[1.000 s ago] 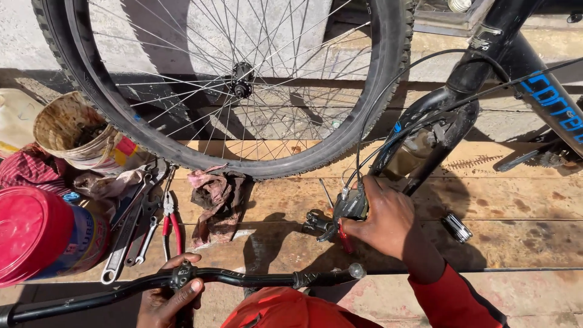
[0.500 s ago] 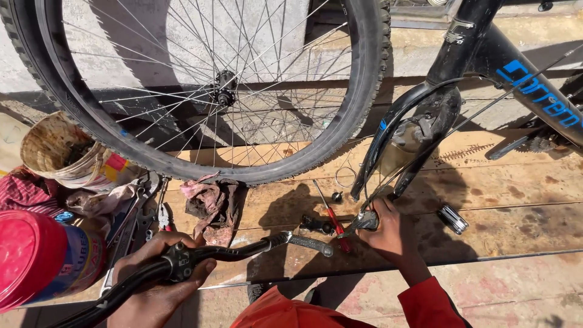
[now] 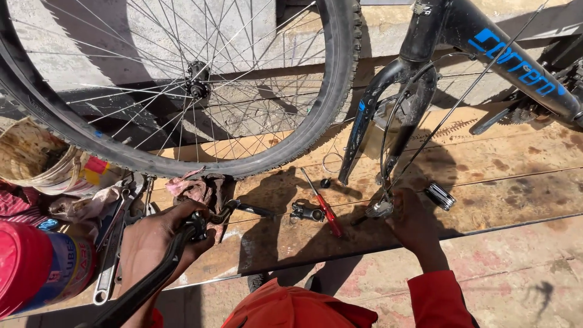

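Note:
A black bicycle stands upside down on wooden boards, its front wheel (image 3: 182, 91) up at the left and the black fork (image 3: 388, 103) at centre right. My left hand (image 3: 161, 234) grips the black handlebar (image 3: 152, 279), which carries a brake lever (image 3: 228, 212). My right hand (image 3: 413, 222) holds a small metal part (image 3: 379, 209) at the end of the cables (image 3: 419, 158) below the fork. Between the hands lie a red-handled screwdriver (image 3: 325, 206) and a small black clamp (image 3: 306, 212).
Wrenches (image 3: 112, 243) and a dirty rag (image 3: 197, 188) lie at the left by a red-lidded tub (image 3: 36, 273) and a stained bucket (image 3: 36, 155). A small metal cylinder (image 3: 440, 195) lies right of my right hand. A concrete wall (image 3: 139, 36) stands behind the wheel.
My left hand has swung the handlebar from lying level across the bottom to slanting down to the left. My right hand has stayed on the cable end while the view shifted right.

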